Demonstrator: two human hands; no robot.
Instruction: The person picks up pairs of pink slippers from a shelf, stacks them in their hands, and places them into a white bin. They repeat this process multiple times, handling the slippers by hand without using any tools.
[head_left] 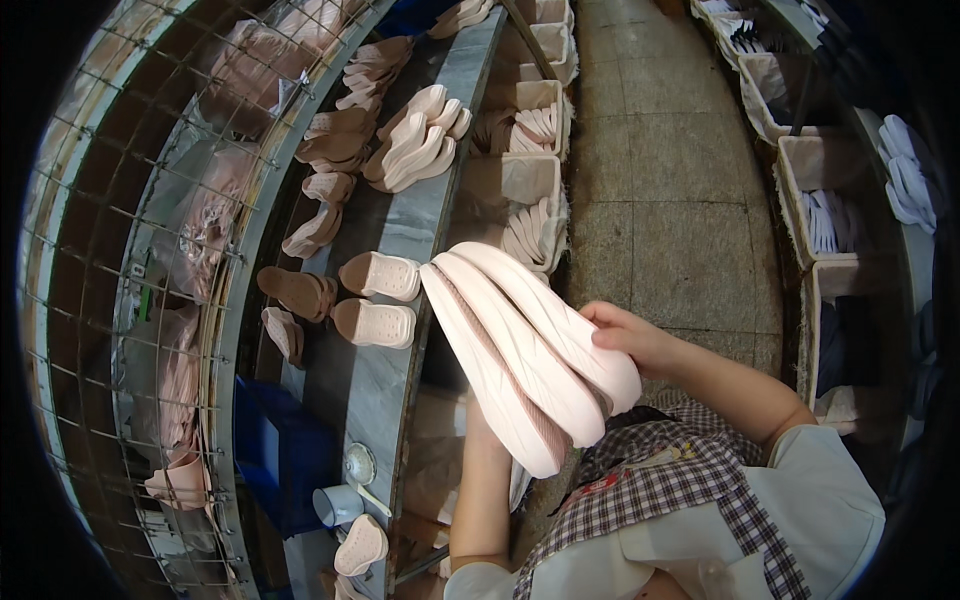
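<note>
Several pale pink shoe soles (535, 345), stacked side by side on edge, are held up in front of my chest. My right hand (640, 338) grips the right-hand sole near its lower end, thumb and fingers closed around the edge. From below, my left hand (480, 425) reaches behind the stack and bears the left side; its fingers are hidden by the soles. Just left of the stack, two soles (375, 323) lie side by side on the grey bench (395, 250), their inner faces up.
More soles (420, 140) are piled farther along the bench. A blue bin (280, 450), a pale mug (338, 505) and a spoon (370, 497) are at lower left. White-lined baskets (530, 180) of soles line the aisle (670, 180). Wire mesh (150, 250) stands left.
</note>
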